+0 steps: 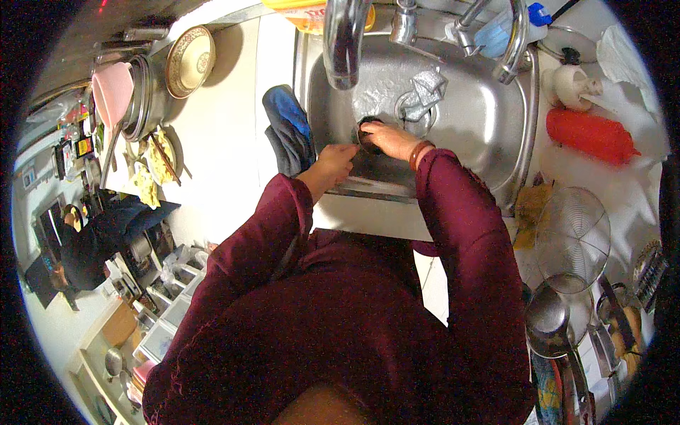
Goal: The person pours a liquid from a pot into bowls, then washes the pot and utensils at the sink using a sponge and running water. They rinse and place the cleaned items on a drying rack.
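Observation:
Both my hands are over the near left part of a stainless steel sink [489,143]. My right hand [390,139] is closed on a small dark object [370,143], too blurred to name. Close to its left side is my left hand [337,162], fingers curled; whether it grips the same object or something thin cannot be told. The metal faucet spout [341,53] hangs just above, with water spreading over the sink floor. A crumpled silvery-grey cloth or wrapper [427,89] lies partly over the drain [431,119].
A dark grey and blue cloth [287,130] lies by the sink's left rim. Further left are a patterned bowl [190,62] and food plates [162,154]. On the right are a red bag-like item [589,135], a wire strainer [574,239] and pans [552,319]. A person [90,249] is at far left.

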A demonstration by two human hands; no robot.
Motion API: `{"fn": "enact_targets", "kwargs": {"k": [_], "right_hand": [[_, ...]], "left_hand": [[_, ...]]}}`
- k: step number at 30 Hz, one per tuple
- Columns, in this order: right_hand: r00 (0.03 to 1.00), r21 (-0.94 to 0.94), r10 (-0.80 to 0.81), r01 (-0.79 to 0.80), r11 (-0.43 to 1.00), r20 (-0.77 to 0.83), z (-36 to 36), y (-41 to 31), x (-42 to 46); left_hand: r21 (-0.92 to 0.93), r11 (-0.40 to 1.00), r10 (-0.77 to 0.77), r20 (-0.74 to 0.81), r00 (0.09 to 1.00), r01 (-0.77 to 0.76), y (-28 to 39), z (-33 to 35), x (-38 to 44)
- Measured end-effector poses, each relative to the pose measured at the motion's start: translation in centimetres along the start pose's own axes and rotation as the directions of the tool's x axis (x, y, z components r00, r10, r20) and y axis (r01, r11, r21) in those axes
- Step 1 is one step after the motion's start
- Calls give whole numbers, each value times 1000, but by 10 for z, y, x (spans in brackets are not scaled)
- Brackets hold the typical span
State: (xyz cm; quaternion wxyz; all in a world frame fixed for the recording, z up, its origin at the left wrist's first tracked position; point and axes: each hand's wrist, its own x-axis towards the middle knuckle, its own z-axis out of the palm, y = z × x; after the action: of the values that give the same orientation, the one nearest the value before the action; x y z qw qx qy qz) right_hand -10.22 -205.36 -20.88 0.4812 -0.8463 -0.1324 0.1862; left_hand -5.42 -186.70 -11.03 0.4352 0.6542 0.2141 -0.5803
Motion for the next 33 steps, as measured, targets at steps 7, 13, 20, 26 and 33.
{"fn": "enact_targets", "kwargs": {"k": [7,13,20,26,33], "right_hand": [[921,-198,170,-251,948,-351,24,-26,-21],[848,252,514,-473,844,-129,30,-44,10],[755,648,400,43,760,-520,80,2,30],[976,52,215,-217,975,31,10,-36,-34],[764,-130,543,-613,779,-348,14,-46,19]], "left_hand": [[-59,994,91,-26,996,-92,-9,2,6],[-119,990,78,-35,996,-82,-18,2,15],[-96,995,19,-15,1000,-20,-9,2,17],[17,999,46,4,999,-46,-12,2,17],[56,998,-8,-81,997,13,8,7,-1]]}}
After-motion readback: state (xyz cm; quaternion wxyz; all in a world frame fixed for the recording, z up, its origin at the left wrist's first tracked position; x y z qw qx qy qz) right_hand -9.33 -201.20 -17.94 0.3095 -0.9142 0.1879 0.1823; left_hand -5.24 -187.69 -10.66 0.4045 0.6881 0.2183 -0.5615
